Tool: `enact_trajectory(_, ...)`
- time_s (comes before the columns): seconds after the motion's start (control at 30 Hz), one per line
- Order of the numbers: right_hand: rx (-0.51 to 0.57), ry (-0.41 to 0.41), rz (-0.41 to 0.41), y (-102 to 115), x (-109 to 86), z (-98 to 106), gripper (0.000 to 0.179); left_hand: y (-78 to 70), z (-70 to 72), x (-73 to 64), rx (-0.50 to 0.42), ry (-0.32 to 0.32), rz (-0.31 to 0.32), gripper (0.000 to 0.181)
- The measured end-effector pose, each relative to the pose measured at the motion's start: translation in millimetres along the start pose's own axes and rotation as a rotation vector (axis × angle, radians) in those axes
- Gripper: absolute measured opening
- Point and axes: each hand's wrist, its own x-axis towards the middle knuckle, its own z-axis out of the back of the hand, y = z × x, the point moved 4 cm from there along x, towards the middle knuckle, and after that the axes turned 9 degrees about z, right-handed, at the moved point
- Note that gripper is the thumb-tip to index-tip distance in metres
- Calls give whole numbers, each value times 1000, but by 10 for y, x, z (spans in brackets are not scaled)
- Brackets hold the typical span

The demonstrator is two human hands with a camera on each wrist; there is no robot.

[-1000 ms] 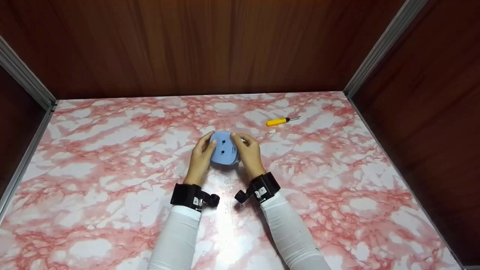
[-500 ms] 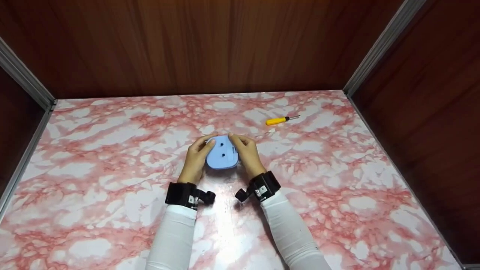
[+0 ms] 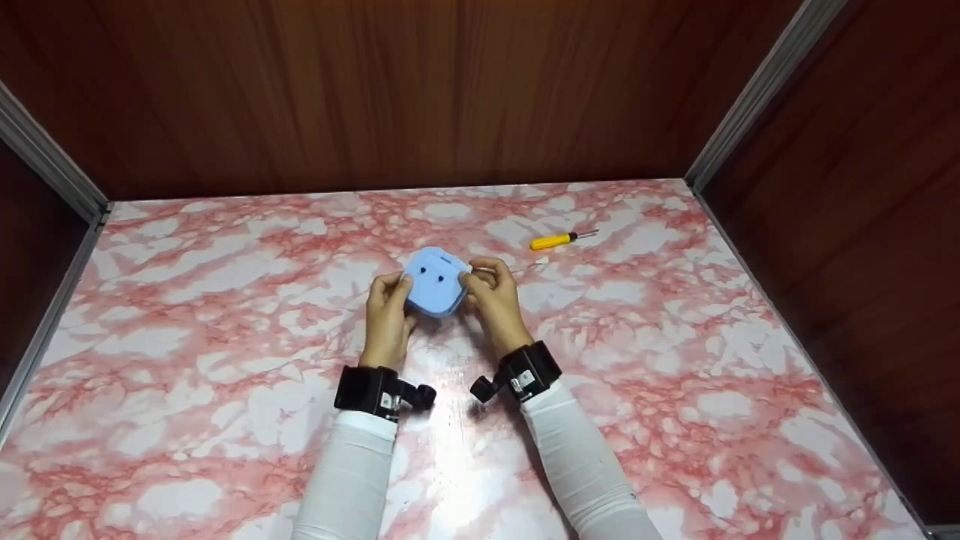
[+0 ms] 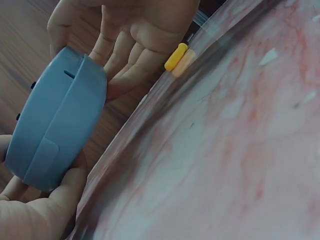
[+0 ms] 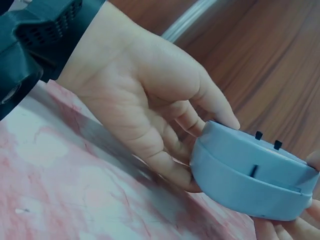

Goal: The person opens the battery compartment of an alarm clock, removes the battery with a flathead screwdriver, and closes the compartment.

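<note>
A light blue, rounded-square plastic case (image 3: 433, 294) is held up over the table between both hands. Two black pegs stand out of its upper face, and a seam runs around its side, as the right wrist view shows. My left hand (image 3: 386, 315) grips the left edge, thumb on top and fingers beneath. On the opposite edge my right hand (image 3: 496, 300) pinches the case with its thumb on the upper face and fingers at the side. A small dark slot marks the case side (image 4: 82, 115) in the left wrist view. The case's underside is hidden.
A yellow-handled screwdriver (image 3: 553, 241) lies on the table beyond the right hand. Small white bits (image 3: 542, 261) lie near it. The red-and-white marbled table (image 3: 225, 360) meets a brown wooden panel (image 3: 390, 97) at the back, with further panels at the sides.
The blue case has turned counterclockwise and moved left and a little away. Its slotted side went from the right to the upper right. The right thumb has shifted lower along the edge.
</note>
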Motion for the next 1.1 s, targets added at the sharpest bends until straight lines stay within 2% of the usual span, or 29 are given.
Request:
enact_trajectory(0.17, -37, -62, 17, -4, 1, 13, 39, 11, -4, -6, -25, -25, -1, 17)
enact_trajectory(0.37, -5, -100, 15, -27, 23, 31, 32, 20, 14, -8, -10, -60, 3, 18)
enact_trajectory(0.5, -40, -106, 35, -44, 34, 107, 31, 39, 7, 5, 96, -59, 7, 25)
enact_trajectory(0.57, -67, -98, 57, -44, 39, 133, 30, 38, 7, 4, 190, -62, -25, 32)
enact_trajectory(0.67, -105, -76, 86, -44, 43, 140, 29, 20, 14, -13, 348, -101, -99, 36)
enact_trajectory(0.77, -151, -54, 115, -62, 56, 138, 28, 5, 13, -30, 445, -134, -140, 37)
enact_trajectory(0.97, -205, -27, 114, -107, 74, 124, 29, -2, 16, -23, 474, -155, -143, 35)
enact_trajectory(1.1, -145, 3, 79, -129, 80, 101, 35, -15, 22, -32, 537, -181, -122, 36)
